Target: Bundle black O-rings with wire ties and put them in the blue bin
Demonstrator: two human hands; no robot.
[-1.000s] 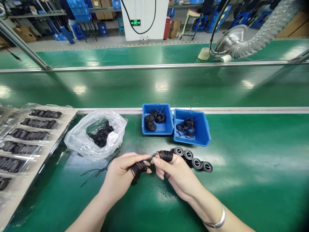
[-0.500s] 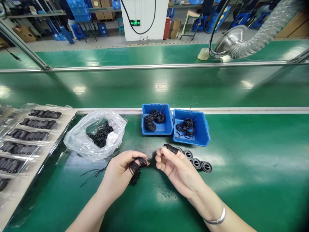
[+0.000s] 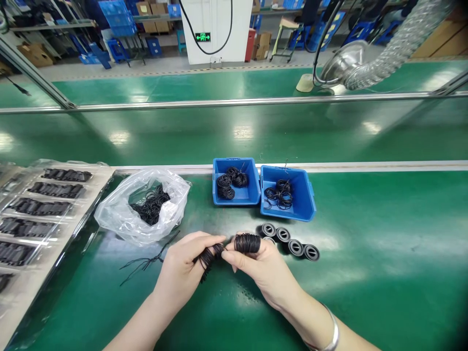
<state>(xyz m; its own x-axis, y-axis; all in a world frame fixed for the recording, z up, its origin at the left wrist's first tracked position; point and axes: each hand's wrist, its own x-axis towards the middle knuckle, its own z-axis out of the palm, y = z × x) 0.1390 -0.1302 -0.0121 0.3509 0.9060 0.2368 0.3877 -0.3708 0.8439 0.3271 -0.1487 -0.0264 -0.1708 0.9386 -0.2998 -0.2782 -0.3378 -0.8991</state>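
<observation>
My left hand (image 3: 181, 265) grips a bunch of thin black rubber rings (image 3: 208, 257), some hanging below my fingers. My right hand (image 3: 261, 270) pinches a tight stack of the same rings (image 3: 247, 243) between thumb and fingers. The two hands nearly meet, with the rings between them. Just beyond my right hand lies a row of round black rubber parts (image 3: 295, 247), the nearest partly hidden behind the stack. A few loose black strands (image 3: 142, 263) lie on the green bench (image 3: 365, 219) left of my left hand.
Two blue plastic bins (image 3: 287, 195) with black rings stand at the bench's far edge. A clear plastic bag (image 3: 117, 214) holds more rings. A clear tray (image 3: 36, 226) of black parts sits at left. A metal rail (image 3: 234, 101) crosses beyond.
My hands have come back together after being apart. My right hand has moved left and lower, and the ring stack has shifted with it.
</observation>
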